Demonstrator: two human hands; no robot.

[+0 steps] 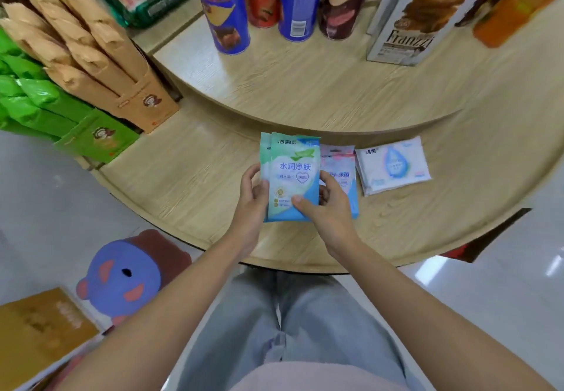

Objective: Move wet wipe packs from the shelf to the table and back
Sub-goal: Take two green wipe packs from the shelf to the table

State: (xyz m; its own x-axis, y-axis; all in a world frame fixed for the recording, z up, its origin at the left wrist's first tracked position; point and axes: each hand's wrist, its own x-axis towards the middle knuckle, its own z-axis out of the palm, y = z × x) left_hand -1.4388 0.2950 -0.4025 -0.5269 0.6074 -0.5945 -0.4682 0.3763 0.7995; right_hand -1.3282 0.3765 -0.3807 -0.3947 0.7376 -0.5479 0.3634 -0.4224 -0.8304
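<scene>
Two green-and-blue wet wipe packs (pixel 291 177) stand stacked upright between my hands, just above the lower wooden shelf (pixel 189 177). My left hand (pixel 252 198) grips their left edge. My right hand (pixel 325 207) holds the right edge, thumb across the front pack's lower face. A pink-and-blue wet wipe pack (pixel 340 174) lies flat on the shelf behind my right hand, partly hidden. Right of it lies a white wet wipe pack (pixel 393 164) with a blue drop print.
The upper shelf tier (pixel 320 85) carries several crisp tubes (pixel 225 9) and a white biscuit box (pixel 421 12). Tan bags (pixel 91 55) and green bags (pixel 39 100) stand at the left. A purple bear-shaped stool (pixel 125 274) and a yellow box (pixel 39 329) sit on the floor.
</scene>
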